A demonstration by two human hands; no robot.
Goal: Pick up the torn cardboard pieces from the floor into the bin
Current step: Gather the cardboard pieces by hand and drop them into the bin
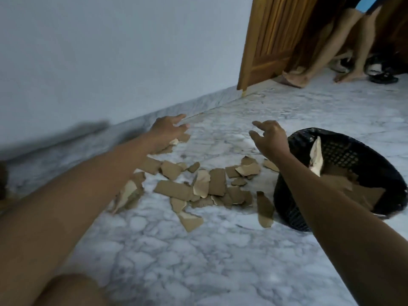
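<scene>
Most torn cardboard pieces (198, 186) are lying on the marble floor (198, 250), few (at three o'clock) sitting in the black bin (344, 151); left hand (167, 129) and right hand (270, 138) are hovering open, empty.

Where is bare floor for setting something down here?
Free: marble floor in front of the cardboard pieces, and the stretch between bin and wooden door. Crowded: the scatter between left hand and bin.
</scene>
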